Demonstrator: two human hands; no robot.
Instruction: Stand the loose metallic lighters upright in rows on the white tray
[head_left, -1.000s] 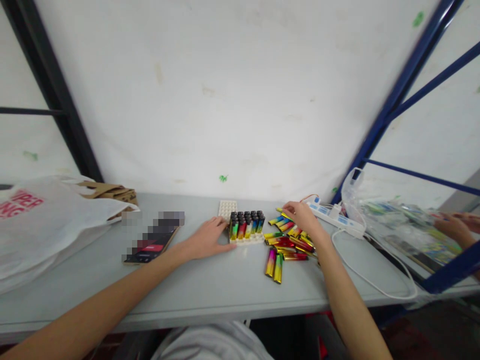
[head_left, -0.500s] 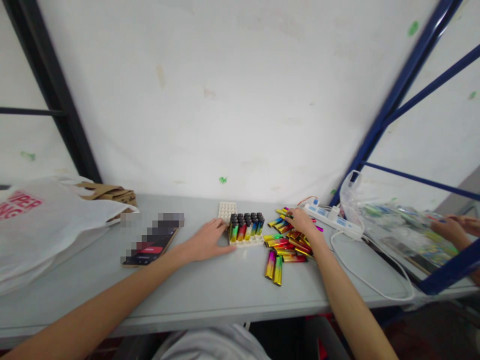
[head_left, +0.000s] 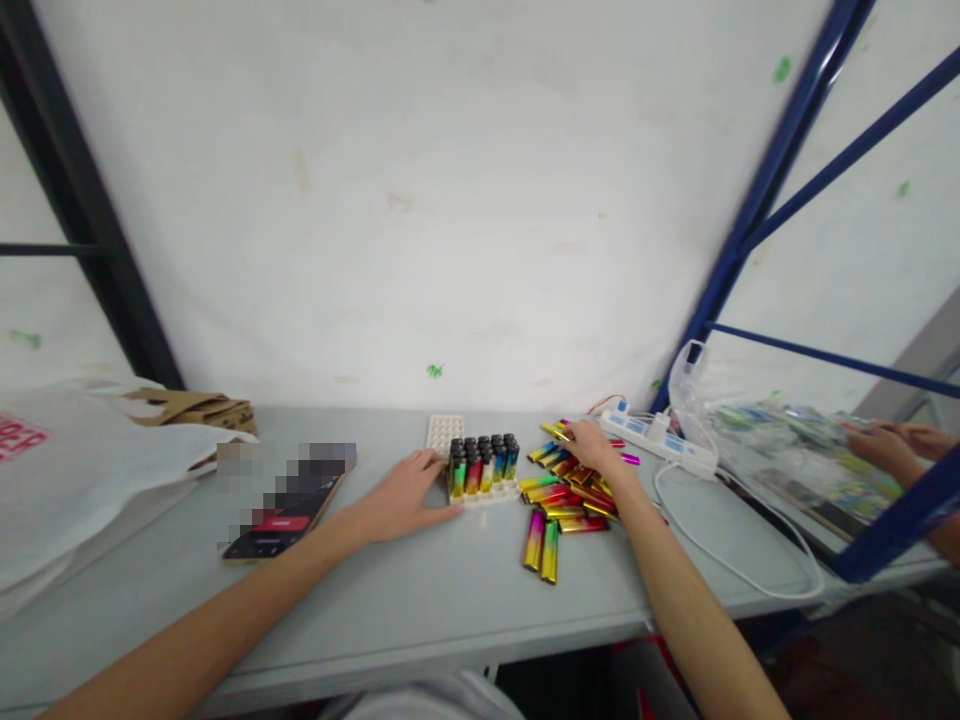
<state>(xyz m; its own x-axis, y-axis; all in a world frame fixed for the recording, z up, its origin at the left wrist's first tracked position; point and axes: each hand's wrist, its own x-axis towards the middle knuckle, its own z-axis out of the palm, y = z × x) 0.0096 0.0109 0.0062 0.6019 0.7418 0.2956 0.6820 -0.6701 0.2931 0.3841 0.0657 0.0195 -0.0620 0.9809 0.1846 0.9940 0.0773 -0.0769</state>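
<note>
My left hand (head_left: 405, 497) is at the left end of a white pegged tray (head_left: 491, 497), its thumb at the front corner and its fingers along the side. Several lighters (head_left: 486, 470) stand upright in the tray in rows, black tops up, with shiny multicoloured bodies. To the right lies a loose pile of lighter casings (head_left: 568, 497) in gold, red, green and blue; no black tops show on them. My right hand (head_left: 595, 448) is over the pile's back edge, fingertips pinched on a gold lighter casing (head_left: 555, 432). Two casings (head_left: 541, 545) lie apart in front.
Behind the tray is another white pegged tray (head_left: 445, 432). A phone (head_left: 289, 515), partly pixelated, and a white plastic bag (head_left: 90, 480) lie left. At right are a power strip (head_left: 660, 443) with a white cable, a blue frame post (head_left: 739, 240), and another person's hands (head_left: 892, 450).
The camera view has shifted slightly, moving the scene left and down. My right hand still pinches a gold casing at the pile's back. My left hand stays at the tray's left end.
</note>
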